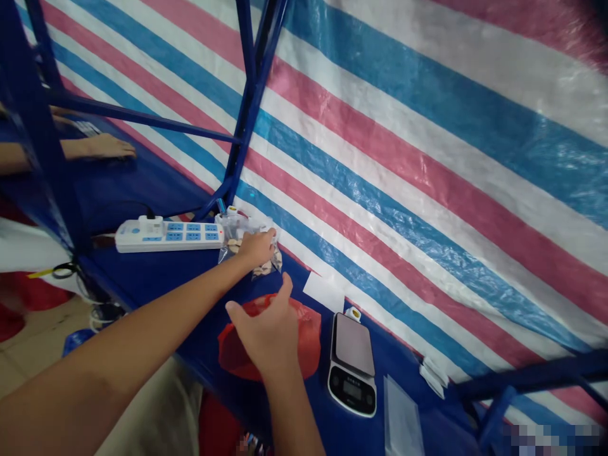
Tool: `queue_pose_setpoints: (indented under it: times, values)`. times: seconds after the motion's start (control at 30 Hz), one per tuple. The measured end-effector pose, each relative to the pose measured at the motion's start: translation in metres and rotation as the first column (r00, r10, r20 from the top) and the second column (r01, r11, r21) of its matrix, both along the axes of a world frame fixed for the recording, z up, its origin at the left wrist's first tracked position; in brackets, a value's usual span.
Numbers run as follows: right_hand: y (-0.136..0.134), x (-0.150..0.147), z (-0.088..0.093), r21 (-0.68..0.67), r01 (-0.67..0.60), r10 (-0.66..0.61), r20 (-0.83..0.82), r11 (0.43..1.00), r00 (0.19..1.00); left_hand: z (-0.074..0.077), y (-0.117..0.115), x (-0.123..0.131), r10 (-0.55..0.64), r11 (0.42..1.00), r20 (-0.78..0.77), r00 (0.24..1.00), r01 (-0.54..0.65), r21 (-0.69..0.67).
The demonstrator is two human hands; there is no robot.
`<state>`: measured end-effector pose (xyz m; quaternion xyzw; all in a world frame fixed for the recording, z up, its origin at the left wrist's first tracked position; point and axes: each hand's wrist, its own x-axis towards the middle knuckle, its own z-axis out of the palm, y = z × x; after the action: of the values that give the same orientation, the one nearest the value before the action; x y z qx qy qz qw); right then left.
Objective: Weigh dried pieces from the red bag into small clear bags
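My left hand reaches out to a clear plastic bag of flat beige pieces near the striped sheet. Its fingers look curled onto the bag, though the fingertips are partly hidden. Closer to me, my right hand hovers over a red plastic tray or bag, thumb and forefinger spread apart, holding nothing. My hand and forearm hide part of the red item.
Left of the bag lies a white power strip. Right of the red item sit a kitchen scale, a white paper and clear plastic sleeves. A blue metal frame rises behind. Another person's hand rests at the far left.
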<state>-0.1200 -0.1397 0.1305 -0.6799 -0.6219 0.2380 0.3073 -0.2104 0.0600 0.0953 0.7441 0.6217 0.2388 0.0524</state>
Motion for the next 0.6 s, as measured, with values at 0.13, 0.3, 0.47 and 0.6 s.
queue_pose_setpoints:
  times: [0.13,0.3,0.47,0.6]
  values:
    - [0.004,-0.013,-0.012,-0.043,-0.038,0.046,0.203,0.998,0.978,0.002,-0.001,0.003,0.002,1.0,0.012,1.0,-0.002,-0.025]
    - [-0.005,-0.019,-0.028,-0.066,-0.053,0.069,0.265,0.996,0.962,0.005,-0.03,-0.009,0.109,0.973,0.11,0.988,-0.128,0.191]
    - [0.0,-0.018,-0.036,-0.019,-0.026,0.029,0.198,0.999,0.98,-0.038,-0.109,-0.059,0.244,0.913,0.56,0.792,-0.383,0.143]
    - [-0.006,0.036,-0.005,0.15,0.111,-0.062,-0.301,0.982,0.952,-0.067,-0.164,-0.088,0.198,0.948,0.698,0.689,-0.315,0.042]
